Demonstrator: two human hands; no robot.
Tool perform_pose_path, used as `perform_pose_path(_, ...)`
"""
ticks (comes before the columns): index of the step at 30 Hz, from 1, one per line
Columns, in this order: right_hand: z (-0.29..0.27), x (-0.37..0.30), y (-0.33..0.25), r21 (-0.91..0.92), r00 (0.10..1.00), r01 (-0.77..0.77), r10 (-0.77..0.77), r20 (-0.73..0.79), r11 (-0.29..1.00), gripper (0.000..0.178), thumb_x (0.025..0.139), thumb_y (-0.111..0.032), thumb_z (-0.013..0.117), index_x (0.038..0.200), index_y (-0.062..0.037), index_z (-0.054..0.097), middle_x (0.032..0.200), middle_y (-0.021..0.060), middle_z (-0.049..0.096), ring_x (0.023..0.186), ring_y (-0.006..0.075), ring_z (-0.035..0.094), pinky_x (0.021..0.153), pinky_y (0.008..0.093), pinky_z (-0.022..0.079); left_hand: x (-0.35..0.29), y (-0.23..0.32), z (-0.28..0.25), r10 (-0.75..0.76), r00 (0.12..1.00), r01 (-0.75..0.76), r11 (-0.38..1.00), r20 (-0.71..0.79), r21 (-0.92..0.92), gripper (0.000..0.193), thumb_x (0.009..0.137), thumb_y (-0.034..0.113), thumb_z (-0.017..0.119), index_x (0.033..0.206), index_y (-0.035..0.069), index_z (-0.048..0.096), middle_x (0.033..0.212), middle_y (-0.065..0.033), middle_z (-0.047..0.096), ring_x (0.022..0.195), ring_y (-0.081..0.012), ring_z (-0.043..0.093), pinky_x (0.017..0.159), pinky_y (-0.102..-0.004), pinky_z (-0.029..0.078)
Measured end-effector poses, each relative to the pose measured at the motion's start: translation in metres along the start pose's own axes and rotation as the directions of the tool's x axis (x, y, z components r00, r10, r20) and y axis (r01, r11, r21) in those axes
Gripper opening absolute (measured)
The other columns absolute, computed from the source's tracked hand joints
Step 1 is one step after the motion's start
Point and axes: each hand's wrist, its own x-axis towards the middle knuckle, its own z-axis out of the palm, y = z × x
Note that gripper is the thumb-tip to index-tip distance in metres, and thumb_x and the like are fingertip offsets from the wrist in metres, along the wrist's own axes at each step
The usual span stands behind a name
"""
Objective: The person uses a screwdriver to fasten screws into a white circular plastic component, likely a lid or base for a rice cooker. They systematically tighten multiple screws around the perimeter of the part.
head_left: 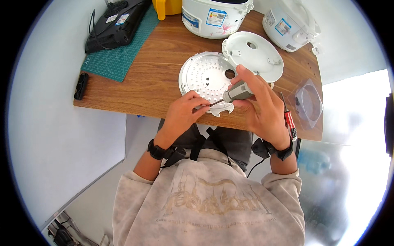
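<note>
My right hand [266,112] is closed around a grey cordless screwdriver [238,92], tilted with its thin bit pointing down and left. The bit's tip meets the pinched fingertips of my left hand [182,116]; whatever small thing they hold is hidden. Both hands are over the near edge of a round silver metal plate [197,65] with rows of dimples and a dark round hole. A few tiny black pieces, perhaps screws [207,81], lie at its middle. Touching its far right side is a white oval lid shell [264,53] with a hole.
A white rice cooker body [205,26] stands behind, another white cooker [289,24] at the far right. A red-and-black screwdriver [289,123] and clear plastic container [308,104] lie right. At left are a green cutting mat [111,65], black device [117,30] and small black object [81,86].
</note>
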Motion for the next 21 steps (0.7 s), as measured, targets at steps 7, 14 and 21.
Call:
perform_pose_path(7,0.0005,0.0005,-0.0005,0.013,1.000,0.011,-0.011,0.000,1.000,0.071,0.082,0.017,0.065,0.146,-0.0120,0.053,0.112,0.0170,0.065,0.090,0.0348,0.062,0.075,0.0383,0.057,-0.0001,-0.0002,-0.0011,0.045,0.999,-0.045,0.999,-0.011,0.024,0.014,0.087,0.011,0.079,0.101,0.009,0.077,0.091,-0.0028,0.062,0.069,-0.0157,0.061,0.063,-0.0286,0.050)
perform_pose_path(14,-0.0003,0.0010,-0.0013,-0.030,1.000,-0.029,0.029,-0.004,0.999,0.070,0.082,0.013,0.069,0.146,-0.0141,0.054,0.110,0.0155,0.065,0.090,0.0353,0.062,0.076,0.0388,0.055,0.0001,0.0002,-0.0008,0.074,0.997,-0.073,0.996,-0.031,0.045,0.016,0.086,0.012,0.079,0.101,0.010,0.079,0.090,-0.0022,0.060,0.073,-0.0167,0.061,0.064,-0.0299,0.049)
perform_pose_path(21,-0.0008,0.0024,-0.0013,-0.032,1.000,-0.013,0.013,0.003,0.999,0.069,0.083,0.013,0.069,0.145,-0.0132,0.054,0.109,0.0153,0.065,0.089,0.0350,0.062,0.076,0.0390,0.055,-0.0006,0.0030,-0.0027,0.056,0.998,-0.054,0.997,-0.029,0.055,0.016,0.085,0.013,0.079,0.101,0.011,0.080,0.091,-0.0024,0.061,0.076,-0.0179,0.061,0.066,-0.0309,0.049)
